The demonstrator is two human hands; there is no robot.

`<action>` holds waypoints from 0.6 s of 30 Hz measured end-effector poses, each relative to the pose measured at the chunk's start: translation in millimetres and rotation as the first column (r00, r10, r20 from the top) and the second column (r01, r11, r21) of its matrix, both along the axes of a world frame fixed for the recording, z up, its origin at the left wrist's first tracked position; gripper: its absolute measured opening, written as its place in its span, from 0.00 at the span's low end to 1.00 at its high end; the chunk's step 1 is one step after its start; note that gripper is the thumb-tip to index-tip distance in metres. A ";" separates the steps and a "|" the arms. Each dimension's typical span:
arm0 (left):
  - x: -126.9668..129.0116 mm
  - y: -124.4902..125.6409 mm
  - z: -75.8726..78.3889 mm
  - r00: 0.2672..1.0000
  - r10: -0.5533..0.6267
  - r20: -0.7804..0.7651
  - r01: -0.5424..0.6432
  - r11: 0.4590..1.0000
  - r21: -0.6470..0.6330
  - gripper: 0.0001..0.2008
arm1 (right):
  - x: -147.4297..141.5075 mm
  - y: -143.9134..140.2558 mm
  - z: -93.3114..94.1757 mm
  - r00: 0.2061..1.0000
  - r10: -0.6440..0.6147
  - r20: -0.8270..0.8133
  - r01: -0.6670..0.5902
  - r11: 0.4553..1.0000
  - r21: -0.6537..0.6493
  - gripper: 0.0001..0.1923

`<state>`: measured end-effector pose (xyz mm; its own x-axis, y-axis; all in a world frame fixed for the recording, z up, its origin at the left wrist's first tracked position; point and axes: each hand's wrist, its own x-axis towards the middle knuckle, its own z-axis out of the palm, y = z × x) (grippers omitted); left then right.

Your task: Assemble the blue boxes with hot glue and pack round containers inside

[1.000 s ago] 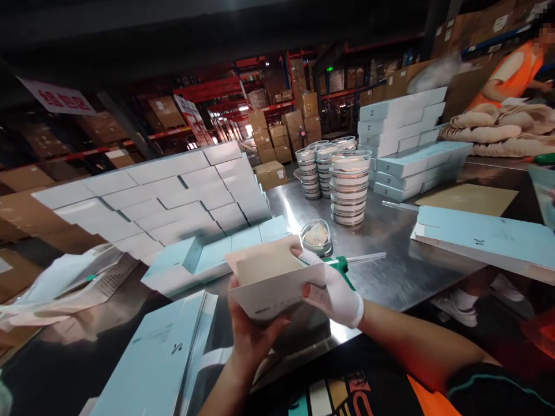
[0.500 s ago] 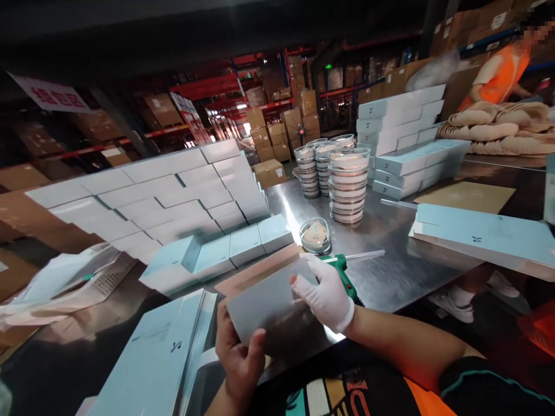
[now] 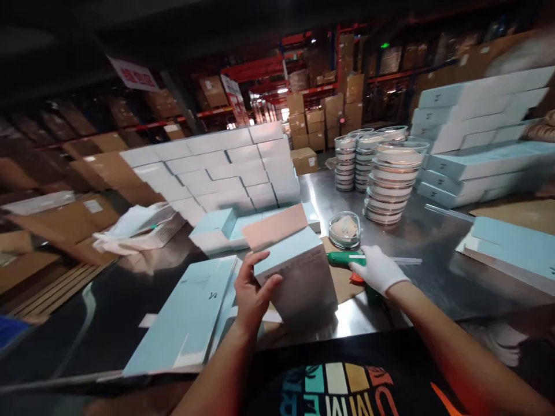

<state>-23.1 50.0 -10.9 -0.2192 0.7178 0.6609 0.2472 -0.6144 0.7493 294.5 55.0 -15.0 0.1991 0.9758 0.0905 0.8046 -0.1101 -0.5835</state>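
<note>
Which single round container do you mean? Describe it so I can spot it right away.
Start at the tall stacks of round clear containers on the steel table. Come toward the person's gloved right hand, which grips the green glue gun. Just beyond that gun sits the lone round container: it alone stands singly, unstacked.

Box (image 3: 299,271) left of glue gun (image 3: 347,260), round container (image 3: 344,230) just behind, on table (image 3: 433,271).

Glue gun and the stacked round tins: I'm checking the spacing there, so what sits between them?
In the head view, one round clear-lidded tin sits between the glue gun and the tin stacks.
</note>
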 end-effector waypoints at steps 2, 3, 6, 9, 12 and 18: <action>0.8 3.1 6.3 0.995 -0.052 0.090 0.057 0.997 -0.047 0.32 | 7.8 4.5 -20.3 0.999 -0.027 0.024 0.030 0.990 -0.135 0.27; 1.3 4.6 8.0 0.992 -0.066 0.111 0.072 0.996 -0.051 0.32 | 10.8 5.5 -29.0 0.999 -0.021 0.024 0.024 0.989 -0.145 0.30; 2.9 8.1 10.6 0.989 -0.076 0.125 0.079 0.997 -0.018 0.32 | 21.1 5.9 -43.2 0.990 -0.011 -0.138 -0.005 0.994 -0.112 0.33; 3.6 9.3 13.8 0.986 -0.090 0.142 0.094 0.995 -0.024 0.31 | 29.5 2.0 -41.7 0.932 -0.010 -0.363 -0.010 0.999 -0.053 0.28; 4.8 8.8 18.4 0.981 -0.108 0.162 0.121 0.990 -0.075 0.29 | 25.4 -9.5 -31.2 0.882 -0.110 -0.458 0.210 0.962 0.174 0.29; 16.7 5.6 25.0 0.982 -0.134 0.131 0.146 0.985 -0.088 0.29 | -4.2 -31.5 13.2 0.798 0.220 -0.561 0.075 0.887 0.455 0.22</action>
<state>-6.3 55.6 14.1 -0.1883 0.8061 0.5610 0.0653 -0.5597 0.8261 290.2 23.5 -1.9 0.2861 0.8729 0.3952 0.2850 0.3163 -0.9048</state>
